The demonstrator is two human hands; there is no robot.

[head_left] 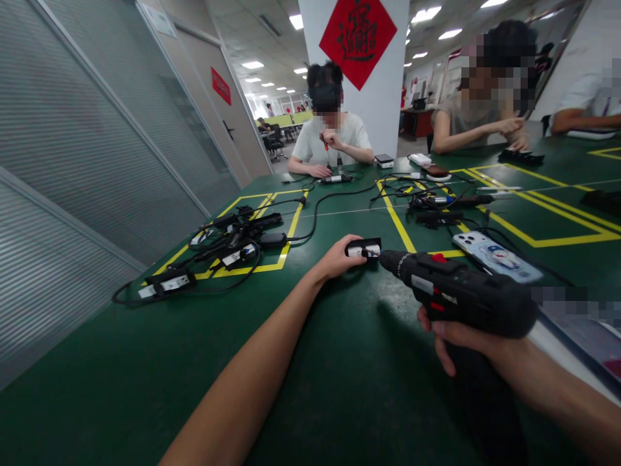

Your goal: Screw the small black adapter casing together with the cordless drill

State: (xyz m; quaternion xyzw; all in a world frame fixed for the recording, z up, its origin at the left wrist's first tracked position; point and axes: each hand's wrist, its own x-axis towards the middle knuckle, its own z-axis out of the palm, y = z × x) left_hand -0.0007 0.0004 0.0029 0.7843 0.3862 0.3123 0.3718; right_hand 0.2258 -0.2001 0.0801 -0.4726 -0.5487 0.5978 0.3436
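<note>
My right hand (466, 340) is wrapped round the grip of a black cordless drill (451, 288) with red buttons. The drill points left, and its chuck end meets or nearly meets the right end of a small black rectangular housing (366, 243). White parts show along the housing's near side. My left hand (342, 257) pinches the left end of that housing on the green table. Whether the bit touches a screw is too small to tell.
Black adapters and cables (237, 239) lie inside yellow tape at left. More cables and tools (436, 204) are behind the drill. A phone (495, 255) and a tablet-like device (582, 336) lie at right. Several people sit around the green table (194, 375).
</note>
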